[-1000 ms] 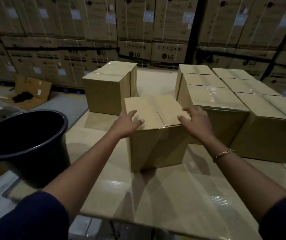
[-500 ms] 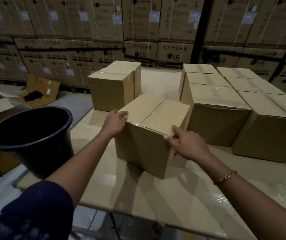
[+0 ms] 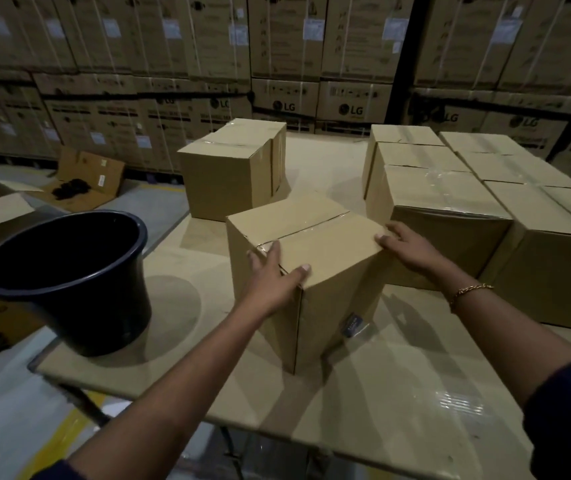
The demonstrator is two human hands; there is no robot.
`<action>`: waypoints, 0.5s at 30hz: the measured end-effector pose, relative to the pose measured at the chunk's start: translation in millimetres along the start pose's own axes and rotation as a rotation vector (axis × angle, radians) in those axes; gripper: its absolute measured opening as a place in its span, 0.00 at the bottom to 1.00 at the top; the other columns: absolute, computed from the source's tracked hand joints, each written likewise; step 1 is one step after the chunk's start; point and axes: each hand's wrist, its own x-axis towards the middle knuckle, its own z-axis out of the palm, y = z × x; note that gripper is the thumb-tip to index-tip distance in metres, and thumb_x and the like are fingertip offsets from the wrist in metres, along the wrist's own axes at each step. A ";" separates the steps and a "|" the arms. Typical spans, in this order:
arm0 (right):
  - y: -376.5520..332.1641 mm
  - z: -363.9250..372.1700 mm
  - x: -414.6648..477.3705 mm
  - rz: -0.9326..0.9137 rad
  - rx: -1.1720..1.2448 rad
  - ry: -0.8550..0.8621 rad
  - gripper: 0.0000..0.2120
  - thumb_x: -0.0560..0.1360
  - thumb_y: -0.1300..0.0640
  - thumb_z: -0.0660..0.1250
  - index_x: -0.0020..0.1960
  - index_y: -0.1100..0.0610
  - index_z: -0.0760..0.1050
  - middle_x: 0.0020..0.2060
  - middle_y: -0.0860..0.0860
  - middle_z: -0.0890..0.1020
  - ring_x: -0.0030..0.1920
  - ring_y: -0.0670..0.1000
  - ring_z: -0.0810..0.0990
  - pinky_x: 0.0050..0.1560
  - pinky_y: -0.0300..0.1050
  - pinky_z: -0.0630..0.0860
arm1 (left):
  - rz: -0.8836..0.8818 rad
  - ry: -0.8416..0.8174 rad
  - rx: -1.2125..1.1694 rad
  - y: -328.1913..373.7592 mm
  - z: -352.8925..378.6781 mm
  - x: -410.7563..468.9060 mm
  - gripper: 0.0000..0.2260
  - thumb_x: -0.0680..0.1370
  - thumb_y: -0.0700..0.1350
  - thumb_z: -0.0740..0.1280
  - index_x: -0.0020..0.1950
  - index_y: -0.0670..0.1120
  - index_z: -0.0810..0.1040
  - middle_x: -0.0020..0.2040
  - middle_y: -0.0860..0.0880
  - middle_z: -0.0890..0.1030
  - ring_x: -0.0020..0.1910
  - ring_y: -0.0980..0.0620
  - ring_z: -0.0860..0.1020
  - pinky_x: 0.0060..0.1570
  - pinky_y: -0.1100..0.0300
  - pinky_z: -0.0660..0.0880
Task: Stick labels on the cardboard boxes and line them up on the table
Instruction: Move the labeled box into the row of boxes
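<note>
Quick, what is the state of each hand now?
Left hand: open, spread over the near corner of the middle box.
Right hand: open, pressing the right edge of that box.

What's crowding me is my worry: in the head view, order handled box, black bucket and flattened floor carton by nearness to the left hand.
1. handled box: under the left hand.
2. black bucket: just to the left.
3. flattened carton: floor, far left.
</note>
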 end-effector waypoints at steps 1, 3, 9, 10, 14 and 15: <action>0.7 3.2 -0.9 0.001 0.051 -0.039 0.31 0.81 0.37 0.60 0.80 0.48 0.61 0.76 0.56 0.69 0.71 0.59 0.71 0.67 0.60 0.73 | 0.023 0.002 -0.045 -3.2 -5.0 5.5 0.37 0.78 0.62 0.67 0.82 0.58 0.53 0.83 0.47 0.43 0.80 0.40 0.56 0.76 0.40 0.58; -1.2 12.2 -7.0 -0.030 0.039 -0.022 0.31 0.81 0.35 0.59 0.79 0.47 0.61 0.74 0.55 0.71 0.69 0.59 0.73 0.67 0.62 0.74 | 0.069 0.046 -0.155 -10.4 -21.0 18.2 0.32 0.79 0.57 0.68 0.81 0.57 0.60 0.82 0.48 0.56 0.78 0.43 0.62 0.75 0.43 0.62; 2.2 43.3 -30.7 0.002 0.313 -0.105 0.45 0.70 0.24 0.65 0.80 0.45 0.59 0.75 0.51 0.71 0.71 0.57 0.73 0.69 0.63 0.73 | 0.130 0.243 -0.237 -25.9 -35.0 7.5 0.31 0.81 0.67 0.57 0.82 0.59 0.54 0.79 0.52 0.65 0.74 0.49 0.66 0.67 0.53 0.63; 5.9 47.2 -32.9 0.036 0.376 -0.140 0.48 0.68 0.24 0.66 0.80 0.46 0.58 0.76 0.51 0.69 0.72 0.57 0.72 0.69 0.62 0.72 | 0.127 0.217 -0.238 -30.9 -28.7 0.5 0.36 0.78 0.70 0.57 0.82 0.60 0.50 0.79 0.52 0.64 0.74 0.50 0.66 0.68 0.51 0.63; 11.2 61.1 -41.5 0.061 0.381 -0.253 0.46 0.71 0.33 0.71 0.81 0.50 0.57 0.77 0.52 0.69 0.71 0.55 0.72 0.66 0.53 0.72 | 0.034 0.177 -0.150 -55.2 -9.4 -5.9 0.48 0.66 0.82 0.59 0.80 0.65 0.49 0.78 0.51 0.67 0.74 0.42 0.69 0.69 0.37 0.69; 7.4 60.3 -42.1 0.021 0.362 -0.215 0.43 0.72 0.35 0.71 0.80 0.49 0.59 0.76 0.52 0.70 0.69 0.54 0.73 0.65 0.52 0.73 | 0.019 0.209 -0.128 -52.5 -11.9 -3.2 0.48 0.65 0.82 0.60 0.80 0.64 0.50 0.77 0.50 0.70 0.72 0.42 0.71 0.67 0.37 0.72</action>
